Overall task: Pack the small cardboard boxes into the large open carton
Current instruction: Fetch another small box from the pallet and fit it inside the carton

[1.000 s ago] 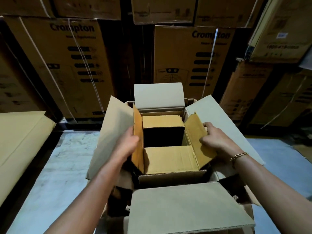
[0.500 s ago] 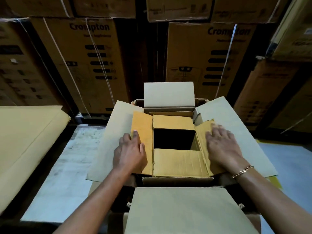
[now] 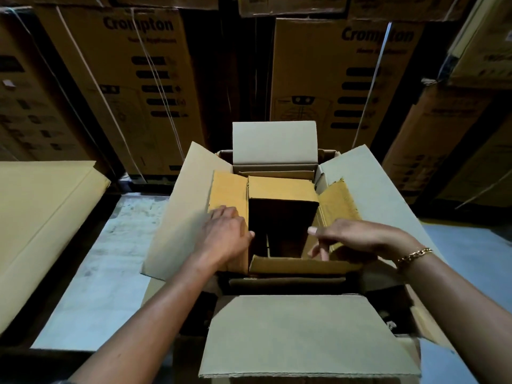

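Small box (image 3: 282, 189) seated in carton (image 3: 304, 336), flaps open; both hands at it
Left hand (image 3: 224, 239) lies flat, fingers straight, pressing left flap (image 3: 227, 189) outward, thumb at the mouth's rim. Right hand (image 3: 360, 239) curls thumb and forefinger round right flap (image 3: 339, 203), which stands tilted. Box sits between the hands, just ahead of both, mouth up, its long axis seemingly running away from the person. Neither hand is clearly nearer. Judgement: flaps must fold inward across the gap between the hands
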Demonstrator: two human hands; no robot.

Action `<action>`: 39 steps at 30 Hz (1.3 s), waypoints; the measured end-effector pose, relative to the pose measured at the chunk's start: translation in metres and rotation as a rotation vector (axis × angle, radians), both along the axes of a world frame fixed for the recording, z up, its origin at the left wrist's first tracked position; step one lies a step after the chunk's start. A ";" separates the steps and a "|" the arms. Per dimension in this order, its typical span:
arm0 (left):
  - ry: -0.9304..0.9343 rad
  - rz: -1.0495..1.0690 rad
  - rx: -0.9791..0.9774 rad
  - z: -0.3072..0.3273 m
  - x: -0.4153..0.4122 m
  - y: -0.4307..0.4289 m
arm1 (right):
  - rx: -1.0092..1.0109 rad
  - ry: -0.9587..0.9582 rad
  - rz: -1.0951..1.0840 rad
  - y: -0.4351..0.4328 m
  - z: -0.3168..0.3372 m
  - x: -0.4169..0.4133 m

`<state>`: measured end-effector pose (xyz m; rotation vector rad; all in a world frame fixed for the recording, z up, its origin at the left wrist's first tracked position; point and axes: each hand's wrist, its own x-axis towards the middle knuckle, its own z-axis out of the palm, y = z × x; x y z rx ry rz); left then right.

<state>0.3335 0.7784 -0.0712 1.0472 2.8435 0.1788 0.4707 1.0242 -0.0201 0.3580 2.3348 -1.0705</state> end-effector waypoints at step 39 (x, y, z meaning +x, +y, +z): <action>0.215 -0.065 -0.330 -0.034 -0.146 0.099 | 0.910 0.340 0.103 0.077 -0.073 -0.179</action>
